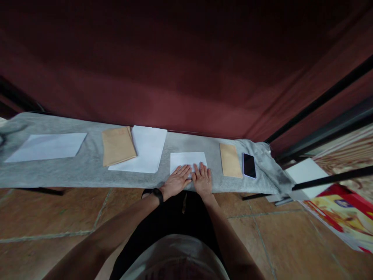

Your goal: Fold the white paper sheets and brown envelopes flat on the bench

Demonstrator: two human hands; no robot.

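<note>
A white sheet of paper, perhaps folded, lies on the grey cloth-covered table in front of me. My left hand rests flat on its lower left part, fingers stretched out; a dark band circles that wrist. On the lower right part lies my right hand, also flat with fingers extended. The two hands nearly meet, and they hide the paper's near edge. To the left is a stack of white paper, partly under brown envelopes. A single brown envelope lies to the right of my right hand.
Beside the single envelope is a phone with a dark screen. Another white sheet lies at the far left of the grey cloth. A dark red curtain hangs behind the table. A colourful box sits at the right.
</note>
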